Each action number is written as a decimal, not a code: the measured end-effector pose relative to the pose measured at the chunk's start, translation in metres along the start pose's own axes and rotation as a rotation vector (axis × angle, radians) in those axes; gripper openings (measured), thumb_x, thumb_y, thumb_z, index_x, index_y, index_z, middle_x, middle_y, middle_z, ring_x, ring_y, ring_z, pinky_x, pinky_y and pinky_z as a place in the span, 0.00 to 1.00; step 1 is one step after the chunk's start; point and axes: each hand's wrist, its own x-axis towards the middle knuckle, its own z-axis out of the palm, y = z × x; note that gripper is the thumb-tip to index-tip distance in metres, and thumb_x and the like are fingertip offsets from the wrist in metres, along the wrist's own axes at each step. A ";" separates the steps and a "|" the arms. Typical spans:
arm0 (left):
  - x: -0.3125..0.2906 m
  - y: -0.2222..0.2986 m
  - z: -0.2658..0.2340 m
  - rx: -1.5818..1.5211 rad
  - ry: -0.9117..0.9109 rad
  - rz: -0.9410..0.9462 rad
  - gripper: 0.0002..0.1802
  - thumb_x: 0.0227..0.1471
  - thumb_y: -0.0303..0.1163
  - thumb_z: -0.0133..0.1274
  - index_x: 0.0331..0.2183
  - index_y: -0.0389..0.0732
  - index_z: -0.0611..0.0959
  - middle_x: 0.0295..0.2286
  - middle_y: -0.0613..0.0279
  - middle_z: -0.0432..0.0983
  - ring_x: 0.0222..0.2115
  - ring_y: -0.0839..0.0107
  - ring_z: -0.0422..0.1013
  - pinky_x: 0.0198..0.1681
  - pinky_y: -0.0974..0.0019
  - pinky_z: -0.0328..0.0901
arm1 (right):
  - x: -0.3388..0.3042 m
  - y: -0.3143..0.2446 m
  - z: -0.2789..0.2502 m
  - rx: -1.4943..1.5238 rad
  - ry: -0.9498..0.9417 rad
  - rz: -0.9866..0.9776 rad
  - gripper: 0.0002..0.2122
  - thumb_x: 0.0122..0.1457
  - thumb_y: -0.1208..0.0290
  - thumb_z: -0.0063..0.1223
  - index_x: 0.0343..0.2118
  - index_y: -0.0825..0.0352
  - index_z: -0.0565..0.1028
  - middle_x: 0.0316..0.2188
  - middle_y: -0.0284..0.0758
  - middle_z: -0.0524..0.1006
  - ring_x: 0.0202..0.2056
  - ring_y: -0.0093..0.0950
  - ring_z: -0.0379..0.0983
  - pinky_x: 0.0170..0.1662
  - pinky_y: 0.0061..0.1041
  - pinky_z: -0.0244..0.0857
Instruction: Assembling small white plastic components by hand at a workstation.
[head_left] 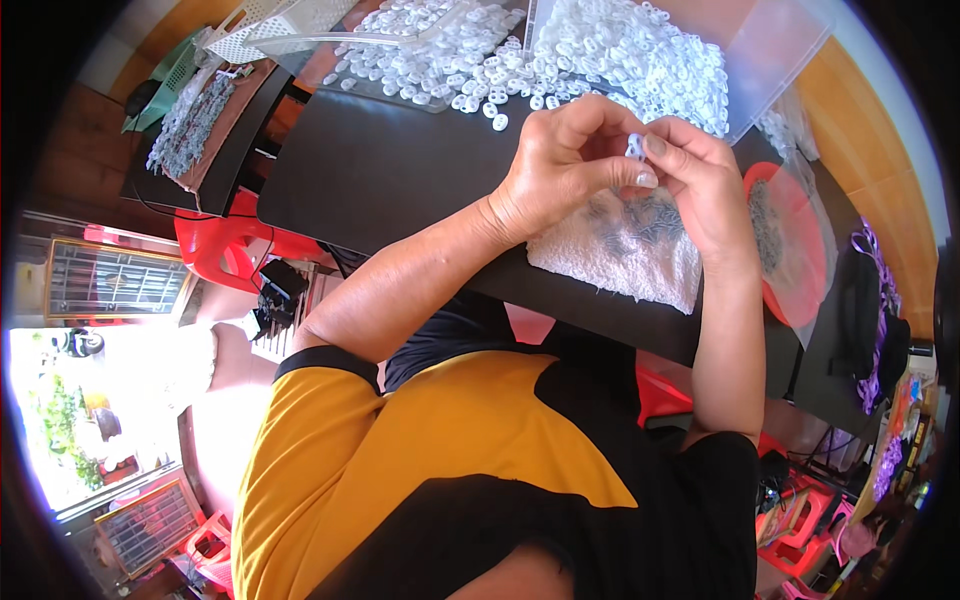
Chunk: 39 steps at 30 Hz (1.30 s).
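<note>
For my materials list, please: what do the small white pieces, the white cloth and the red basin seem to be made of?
Small white pieces: probably plastic, smooth, from their rounded edges. White cloth: terry-like, matt, from its nubby pile; fibre unclear. Red basin: perhaps plastic, smooth, from its even colour.

Over on the left, a green basket (165,95) sits near a white perforated basket (285,18), and below them is a red plastic stool (213,245) with a black object (284,284) just beside it. Daylight glares through an opening (150,375), with green plants (62,425) outside; above it I see a yellow-framed grid panel (118,282), and below it another framed panel (150,525). To my right, an orange-brown wall (870,130) rises behind a purple ribbon (888,290), and red plastic furniture (800,535) crowds the lower corner.
</note>
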 end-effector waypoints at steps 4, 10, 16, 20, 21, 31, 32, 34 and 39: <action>-0.003 0.009 0.000 -0.042 -0.039 0.049 0.18 0.41 0.28 0.69 0.36 0.39 0.80 0.23 0.71 0.73 0.23 0.85 0.69 0.28 0.79 0.67 | -0.003 0.000 0.003 0.046 -0.039 0.002 0.12 0.59 0.66 0.55 0.34 0.72 0.76 0.24 0.32 0.75 0.23 0.25 0.73 0.30 0.21 0.66; -0.007 0.009 0.001 -0.222 -0.029 -0.103 0.16 0.42 0.27 0.68 0.34 0.38 0.80 0.25 0.67 0.77 0.25 0.83 0.71 0.28 0.78 0.67 | -0.003 0.004 0.005 0.196 -0.128 0.042 0.12 0.60 0.66 0.54 0.34 0.73 0.76 0.22 0.33 0.74 0.21 0.25 0.72 0.26 0.21 0.66; -0.006 0.017 -0.001 -0.162 -0.005 -0.171 0.16 0.43 0.30 0.68 0.34 0.38 0.80 0.24 0.66 0.78 0.24 0.83 0.71 0.26 0.79 0.66 | 0.000 0.009 0.005 0.248 -0.156 0.068 0.12 0.60 0.65 0.54 0.33 0.73 0.75 0.20 0.32 0.73 0.20 0.26 0.72 0.26 0.20 0.65; 0.000 0.017 0.001 -0.251 -0.016 -0.178 0.11 0.46 0.21 0.64 0.31 0.33 0.77 0.23 0.56 0.80 0.24 0.71 0.79 0.27 0.71 0.74 | 0.001 0.015 0.006 0.297 -0.175 0.060 0.12 0.60 0.64 0.55 0.31 0.72 0.74 0.14 0.27 0.65 0.18 0.26 0.71 0.25 0.21 0.65; 0.000 0.015 0.000 -0.287 -0.023 -0.179 0.12 0.45 0.25 0.66 0.32 0.36 0.79 0.24 0.62 0.78 0.24 0.76 0.75 0.26 0.75 0.69 | 0.002 0.015 0.005 0.316 -0.181 0.058 0.12 0.60 0.65 0.55 0.32 0.72 0.75 0.13 0.26 0.63 0.18 0.26 0.71 0.25 0.21 0.64; -0.003 -0.006 0.006 -0.293 -0.043 -0.007 0.17 0.42 0.16 0.65 0.35 0.35 0.77 0.32 0.62 0.76 0.32 0.75 0.75 0.36 0.70 0.75 | 0.000 0.008 0.005 0.131 -0.084 -0.039 0.11 0.59 0.68 0.55 0.33 0.73 0.75 0.23 0.33 0.75 0.20 0.25 0.73 0.28 0.20 0.68; -0.003 -0.003 0.006 -0.377 -0.048 -0.048 0.17 0.41 0.15 0.64 0.35 0.35 0.77 0.31 0.61 0.77 0.32 0.74 0.75 0.36 0.69 0.76 | 0.000 0.008 0.003 0.133 -0.084 -0.044 0.11 0.59 0.68 0.55 0.33 0.73 0.75 0.23 0.33 0.75 0.20 0.25 0.73 0.28 0.20 0.68; -0.004 -0.002 0.004 -0.323 -0.045 -0.070 0.17 0.42 0.16 0.65 0.35 0.35 0.77 0.31 0.61 0.77 0.31 0.74 0.75 0.35 0.69 0.76 | 0.001 0.011 0.000 0.102 -0.086 -0.032 0.11 0.60 0.67 0.54 0.32 0.73 0.75 0.23 0.33 0.75 0.21 0.25 0.73 0.27 0.20 0.67; -0.007 0.007 0.003 -0.161 -0.041 -0.127 0.16 0.41 0.21 0.67 0.34 0.36 0.78 0.29 0.61 0.78 0.28 0.76 0.75 0.34 0.71 0.74 | 0.001 0.016 -0.007 0.128 -0.176 0.008 0.11 0.60 0.66 0.54 0.30 0.72 0.74 0.22 0.33 0.75 0.20 0.24 0.73 0.26 0.20 0.66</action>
